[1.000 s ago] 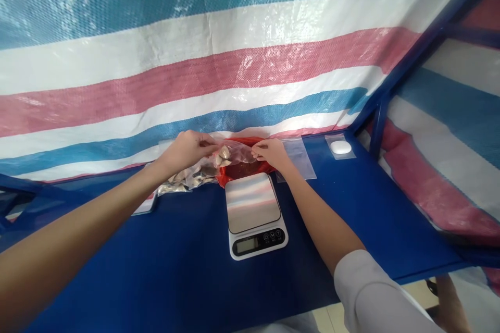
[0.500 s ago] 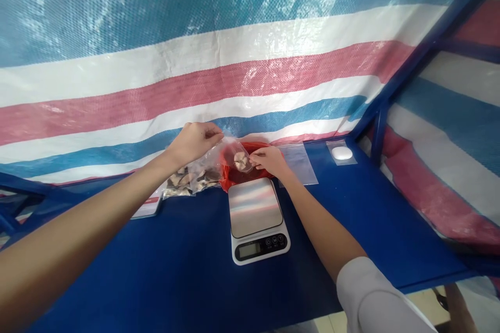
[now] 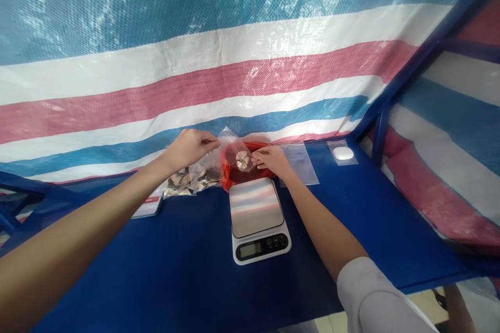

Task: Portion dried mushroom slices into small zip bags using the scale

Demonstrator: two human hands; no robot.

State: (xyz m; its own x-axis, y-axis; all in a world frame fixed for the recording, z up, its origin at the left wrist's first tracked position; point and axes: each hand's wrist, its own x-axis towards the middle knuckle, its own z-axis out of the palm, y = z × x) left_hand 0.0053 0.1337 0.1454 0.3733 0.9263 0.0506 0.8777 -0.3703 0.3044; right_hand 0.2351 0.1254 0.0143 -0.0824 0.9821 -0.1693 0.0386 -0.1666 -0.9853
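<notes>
My left hand pinches the upper edge of a clear plastic bag. Pale, dried-looking slices lie in the lower part of this bag, which hangs tilted over an open red plastic bag. At the bag's lower right side, my right hand has its fingers closed on the plastic. In front of the red bag stands a white kitchen scale with a bare metal plate; I cannot read its display.
Filled clear bags of brownish slices lie left of the red bag, beside a phone-like flat object. To the right are a flat clear bag and a white oval item on plastic. A striped sheet walls the blue table's back.
My left hand has moved slightly down and left, and the bag's top corner now stands up beside its fingertips. The right hand has barely shifted.
</notes>
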